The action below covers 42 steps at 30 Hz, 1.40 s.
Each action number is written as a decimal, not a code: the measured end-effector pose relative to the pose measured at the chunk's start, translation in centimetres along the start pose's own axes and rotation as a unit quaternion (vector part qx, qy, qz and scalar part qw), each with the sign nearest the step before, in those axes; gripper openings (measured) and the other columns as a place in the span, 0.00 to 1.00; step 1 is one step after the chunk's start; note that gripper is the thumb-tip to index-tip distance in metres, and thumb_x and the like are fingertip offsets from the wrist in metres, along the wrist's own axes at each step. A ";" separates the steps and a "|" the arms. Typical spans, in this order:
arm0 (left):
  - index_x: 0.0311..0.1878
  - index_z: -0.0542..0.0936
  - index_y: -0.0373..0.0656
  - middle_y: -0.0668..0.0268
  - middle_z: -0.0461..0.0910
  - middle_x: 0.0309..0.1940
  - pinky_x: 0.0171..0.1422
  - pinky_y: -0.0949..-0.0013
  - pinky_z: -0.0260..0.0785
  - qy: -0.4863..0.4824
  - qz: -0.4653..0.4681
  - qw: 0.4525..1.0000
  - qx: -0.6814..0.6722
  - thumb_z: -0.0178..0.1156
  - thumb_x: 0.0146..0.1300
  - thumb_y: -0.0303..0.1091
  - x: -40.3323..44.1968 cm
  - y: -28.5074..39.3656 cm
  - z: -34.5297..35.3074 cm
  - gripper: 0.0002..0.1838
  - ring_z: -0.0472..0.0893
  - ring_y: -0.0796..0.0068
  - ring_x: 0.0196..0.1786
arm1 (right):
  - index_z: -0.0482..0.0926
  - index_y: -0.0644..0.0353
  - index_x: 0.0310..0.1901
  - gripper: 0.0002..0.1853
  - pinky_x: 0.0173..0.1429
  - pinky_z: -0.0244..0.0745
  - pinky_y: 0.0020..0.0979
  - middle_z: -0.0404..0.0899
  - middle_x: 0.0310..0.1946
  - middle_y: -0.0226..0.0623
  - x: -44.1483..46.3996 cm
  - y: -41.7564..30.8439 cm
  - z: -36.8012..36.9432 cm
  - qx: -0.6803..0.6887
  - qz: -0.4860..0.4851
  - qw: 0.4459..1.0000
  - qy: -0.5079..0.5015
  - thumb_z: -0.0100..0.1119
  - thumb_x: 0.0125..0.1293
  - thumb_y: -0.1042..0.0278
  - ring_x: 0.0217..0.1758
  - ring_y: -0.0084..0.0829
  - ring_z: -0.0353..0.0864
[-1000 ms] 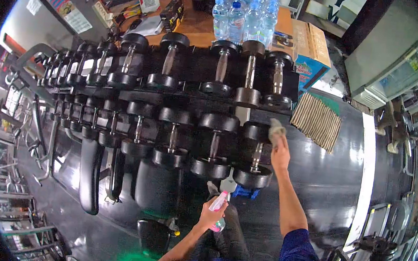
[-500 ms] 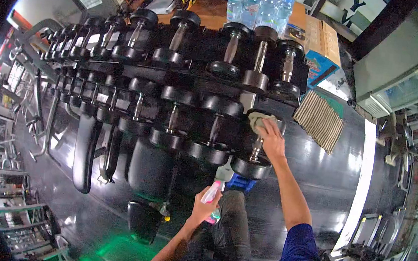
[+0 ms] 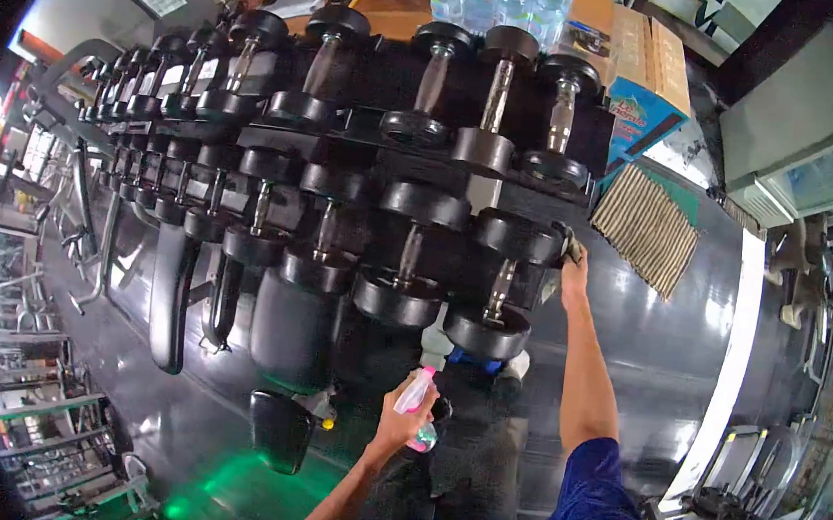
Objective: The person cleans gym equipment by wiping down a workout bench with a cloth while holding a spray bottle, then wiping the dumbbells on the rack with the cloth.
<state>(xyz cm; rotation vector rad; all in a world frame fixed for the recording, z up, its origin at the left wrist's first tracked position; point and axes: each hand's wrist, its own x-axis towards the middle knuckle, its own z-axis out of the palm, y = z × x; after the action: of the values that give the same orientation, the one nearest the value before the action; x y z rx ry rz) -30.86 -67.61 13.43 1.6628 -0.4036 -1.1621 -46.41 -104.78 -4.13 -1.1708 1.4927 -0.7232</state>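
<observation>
My left hand point(image 3: 399, 421) is wrapped round a spray bottle point(image 3: 416, 392) with a pink and white trigger head, held low in front of the rack. My right hand point(image 3: 576, 273) is closed on a cloth point(image 3: 570, 243), most of it hidden by the fingers. That hand presses at the right side of the end dumbbell point(image 3: 486, 332) on the lower tier, by its far head. This dumbbell has black round heads and a shiny metal handle. To its left lies another black dumbbell point(image 3: 398, 298).
Dumbbells fill both tiers of the rack, including one point(image 3: 484, 150) on the upper tier. Behind stand water bottles point(image 3: 514, 4) and a cardboard box point(image 3: 642, 106). A striped mat point(image 3: 648, 230) lies right. A padded bench point(image 3: 297, 334) stands at the rack's front.
My right hand and the cloth have moved from the top of the end dumbbell's far head to its right side. My left hand still holds the spray bottle. The view has shifted slightly.
</observation>
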 end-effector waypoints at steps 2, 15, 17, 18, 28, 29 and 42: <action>0.45 0.80 0.37 0.68 0.82 0.29 0.28 0.75 0.72 0.007 -0.020 1.000 0.007 0.64 0.66 0.33 0.4 -0.1 1.2 0.10 0.79 0.84 0.24 | 0.65 0.48 0.67 0.24 0.53 0.74 0.38 0.76 0.53 0.36 2.4 2.7 0.1 0.168 0.042 0.983 -0.055 0.41 0.72 0.77 0.53 0.36 0.76; 0.46 0.80 0.38 0.68 0.82 0.31 0.28 0.75 0.74 0.014 -0.063 0.997 -0.044 0.65 0.65 0.29 1.5 1.0 9.1 0.08 0.80 0.83 0.25 | 0.69 0.58 0.64 0.22 0.58 0.69 0.28 0.76 0.57 0.39 -3.8 -3.5 0.3 0.043 -0.112 0.993 0.022 0.50 0.68 0.81 0.57 0.35 0.77; 0.46 0.80 0.37 0.69 0.82 0.29 0.28 0.76 0.73 0.007 -0.059 0.998 -0.016 0.64 0.65 0.29 1.5 0.5 9.0 0.09 0.80 0.82 0.25 | 0.70 0.59 0.62 0.23 0.63 0.69 0.35 0.77 0.57 0.47 -4.3 -4.3 0.3 -0.078 -0.295 0.951 0.042 0.53 0.64 0.82 0.62 0.43 0.76; 0.46 0.80 0.37 0.69 0.81 0.29 0.28 0.76 0.73 0.004 -0.062 0.998 -0.014 0.64 0.65 0.29 1.5 0.7 8.8 0.08 0.80 0.82 0.25 | 0.71 0.60 0.61 0.24 0.64 0.69 0.38 0.76 0.58 0.49 -4.3 -6.5 0.2 -0.122 -0.366 0.922 0.019 0.54 0.62 0.83 0.63 0.46 0.75; 0.46 0.79 0.36 0.66 0.82 0.30 0.30 0.74 0.73 0.071 -0.034 0.997 -0.019 0.63 0.68 0.32 1.7 -0.8 6.2 0.10 0.80 0.81 0.25 | 0.78 0.58 0.57 0.18 0.53 0.74 0.36 0.84 0.42 0.42 7.4 -10.9 0.8 -0.299 0.069 0.906 -0.292 0.53 0.65 0.76 0.46 0.39 0.82; 0.46 0.79 0.36 0.66 0.82 0.31 0.30 0.74 0.73 0.081 -0.046 0.996 -0.020 0.63 0.68 0.32 1.8 -1.2 6.3 0.10 0.80 0.80 0.25 | 0.78 0.59 0.56 0.18 0.52 0.74 0.33 0.84 0.42 0.40 7.7 -11.1 0.8 -0.310 0.112 0.895 -0.301 0.52 0.65 0.77 0.46 0.37 0.82; 0.46 0.79 0.36 0.66 0.83 0.32 0.31 0.74 0.74 0.041 -0.039 0.998 -0.024 0.64 0.68 0.39 4.5 2.0 11.9 0.14 0.80 0.81 0.27 | 0.77 0.60 0.49 0.11 0.61 0.69 0.31 0.80 0.48 0.35 19.9 7.9 3.9 0.173 0.090 0.832 -0.519 0.54 0.66 0.74 0.51 0.29 0.76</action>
<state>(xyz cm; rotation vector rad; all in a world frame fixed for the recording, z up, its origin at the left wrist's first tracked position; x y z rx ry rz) -38.18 -78.20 12.86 1.6914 -0.2586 -1.1468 -44.27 -120.14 -19.45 -0.8708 0.4966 -0.1221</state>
